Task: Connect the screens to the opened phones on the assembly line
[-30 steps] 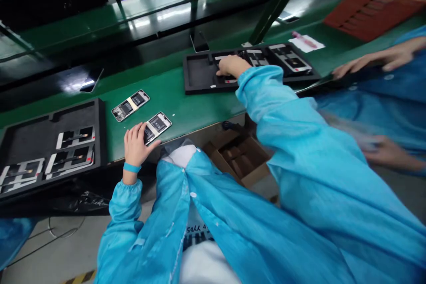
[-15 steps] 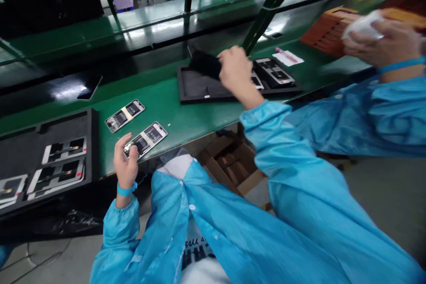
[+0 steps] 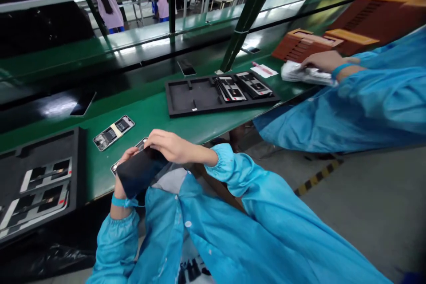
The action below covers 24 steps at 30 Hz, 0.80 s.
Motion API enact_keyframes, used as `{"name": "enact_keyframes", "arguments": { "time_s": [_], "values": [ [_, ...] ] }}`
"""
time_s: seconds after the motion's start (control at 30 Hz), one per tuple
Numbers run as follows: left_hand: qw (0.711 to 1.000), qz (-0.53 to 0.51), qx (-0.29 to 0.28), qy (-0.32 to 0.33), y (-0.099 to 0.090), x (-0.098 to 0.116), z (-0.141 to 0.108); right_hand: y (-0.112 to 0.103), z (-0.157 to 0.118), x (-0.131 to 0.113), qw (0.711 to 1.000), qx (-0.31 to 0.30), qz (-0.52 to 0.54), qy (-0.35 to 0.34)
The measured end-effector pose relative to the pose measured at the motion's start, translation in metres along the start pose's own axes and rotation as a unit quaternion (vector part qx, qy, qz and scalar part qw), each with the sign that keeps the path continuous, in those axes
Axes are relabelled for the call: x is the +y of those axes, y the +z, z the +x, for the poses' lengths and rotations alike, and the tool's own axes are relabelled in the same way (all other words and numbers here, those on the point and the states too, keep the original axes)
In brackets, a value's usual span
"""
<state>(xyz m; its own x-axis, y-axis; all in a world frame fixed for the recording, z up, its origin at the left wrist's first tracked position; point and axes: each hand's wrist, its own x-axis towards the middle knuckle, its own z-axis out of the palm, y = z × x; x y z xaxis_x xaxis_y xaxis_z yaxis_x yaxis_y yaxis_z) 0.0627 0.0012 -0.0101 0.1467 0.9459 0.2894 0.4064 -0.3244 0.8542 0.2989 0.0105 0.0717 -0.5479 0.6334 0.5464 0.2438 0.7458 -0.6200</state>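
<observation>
A dark glossy panel is tilted in front of my body, above the bench edge. My right hand grips its upper right corner with closed fingers. At the panel's left edge is my left hand, mostly covered by it, so its grip cannot be made out. Behind both hands an open phone body shows only in part. Up and to the left, another open phone body with a pale strip across it lies on the green bench.
Black trays with screen parts stand at the left and centre. At the right, a co-worker's hand rests on clear wrapped items beside orange boxes. Dark phones lie behind.
My right hand has come from the centre tray to my left hand with the dark panel. The co-worker's hand has lowered to the bench. The view has shifted.
</observation>
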Motion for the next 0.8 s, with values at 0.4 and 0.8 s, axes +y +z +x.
{"name": "enact_keyframes", "arguments": {
  "time_s": [0.4, 0.8],
  "values": [
    [0.974, -0.116, -0.006, -0.192, -0.047, 0.027, 0.020, -0.008, 0.014, 0.140, 0.983, -0.090, -0.122, 0.105],
    [0.988, -0.109, -0.024, -0.104, -0.059, 0.005, 0.008, 0.073, 0.037, 0.085, 0.991, -0.130, -0.022, -0.036]
  ]
}}
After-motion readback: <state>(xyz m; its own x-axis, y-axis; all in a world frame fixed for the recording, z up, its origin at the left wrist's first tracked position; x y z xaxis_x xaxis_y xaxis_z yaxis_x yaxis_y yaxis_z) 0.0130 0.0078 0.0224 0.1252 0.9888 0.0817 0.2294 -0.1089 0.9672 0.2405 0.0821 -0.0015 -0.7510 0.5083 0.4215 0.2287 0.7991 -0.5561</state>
